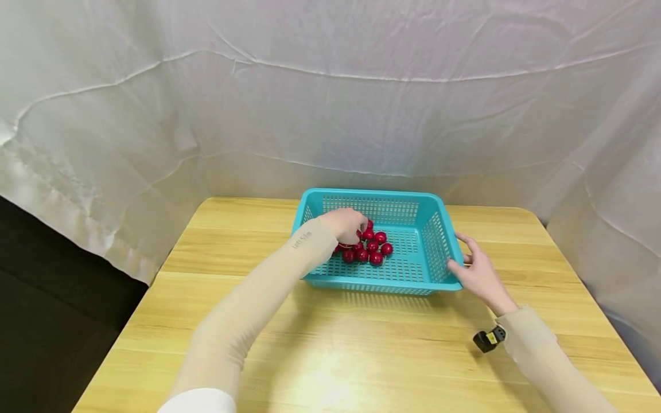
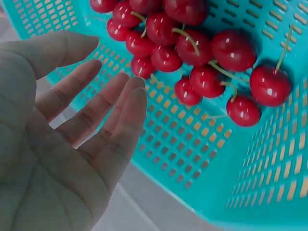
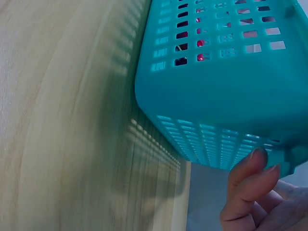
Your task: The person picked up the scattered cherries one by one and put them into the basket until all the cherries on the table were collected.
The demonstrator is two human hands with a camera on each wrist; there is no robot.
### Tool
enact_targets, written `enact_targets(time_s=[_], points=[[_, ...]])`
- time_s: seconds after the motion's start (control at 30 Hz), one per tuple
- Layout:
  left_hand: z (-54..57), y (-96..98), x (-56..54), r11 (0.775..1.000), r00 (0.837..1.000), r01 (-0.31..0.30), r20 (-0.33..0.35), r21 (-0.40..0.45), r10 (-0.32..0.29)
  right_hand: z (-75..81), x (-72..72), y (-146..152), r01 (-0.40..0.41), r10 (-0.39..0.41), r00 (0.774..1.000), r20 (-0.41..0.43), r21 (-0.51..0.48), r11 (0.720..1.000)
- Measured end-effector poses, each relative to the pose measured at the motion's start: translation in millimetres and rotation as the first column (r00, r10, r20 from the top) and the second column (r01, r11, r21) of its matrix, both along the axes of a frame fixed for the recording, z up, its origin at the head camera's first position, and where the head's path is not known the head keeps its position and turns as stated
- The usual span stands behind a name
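A turquoise plastic basket [image 1: 382, 283] with slotted walls stands on the wooden table. Inside its left part lies a heap of shiny red cherries [image 1: 362, 256], some with green stems. My left hand [image 1: 342, 223] reaches over the left rim above the heap. In the left wrist view its fingers [image 2: 79, 113] are loosely extended beside the cherries [image 2: 207, 81], with nothing held in them. My right hand [image 1: 477, 274] grips the basket's right end, thumb at the rim. The right wrist view shows curled fingers [image 3: 250, 187] at the basket's outer wall [image 3: 207, 91]; the thumb is hidden there.
The light wooden table [image 1: 341, 350] extends in front of the basket and to both sides. A pale cloth curtain [image 1: 330, 115] hangs behind and around it. Near the right sleeve is a small black device [image 1: 488, 339]. A dark area [image 1: 57, 310] lies off the table's left edge.
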State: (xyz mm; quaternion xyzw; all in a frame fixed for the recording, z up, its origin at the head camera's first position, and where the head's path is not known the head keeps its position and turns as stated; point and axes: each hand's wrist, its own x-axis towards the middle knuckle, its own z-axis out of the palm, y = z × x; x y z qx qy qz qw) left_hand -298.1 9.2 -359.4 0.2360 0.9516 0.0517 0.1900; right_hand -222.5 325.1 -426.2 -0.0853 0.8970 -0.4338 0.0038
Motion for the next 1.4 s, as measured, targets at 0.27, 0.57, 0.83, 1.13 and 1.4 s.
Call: enact_targets(time_s=[0.27,0.57,0.83,1.13,1.4], points=[[19.3,-21.4,-4.6,0.997,0.999,0.025,-0.039,0.074,-0.023,5.9,-2.3,6,0.010,-0.010,1.000,0.004,0.042,0.999],[48.9,-76.9,-0.9,0.991,0.997,-0.021,-0.072,0.136,0.031,33.5,-6.9,22,0.092,-0.059,0.985,-0.159,0.212,0.973],[69.6,-133.7,20.1,0.969,0.973,-0.170,-0.125,0.178,0.194,62.6,-7.2,52,0.187,-0.110,0.960,-0.258,0.295,0.937],[47.0,-171.8,48.1,0.949,0.862,-0.233,-0.408,0.211,0.302,64.7,-4.6,84,0.314,-0.144,0.924,-0.354,0.488,0.814],[10.9,-186.0,60.7,0.906,0.720,-0.264,-0.557,0.331,0.414,38.9,-11.3,91,0.295,-0.078,0.923,-0.377,0.563,0.772]])
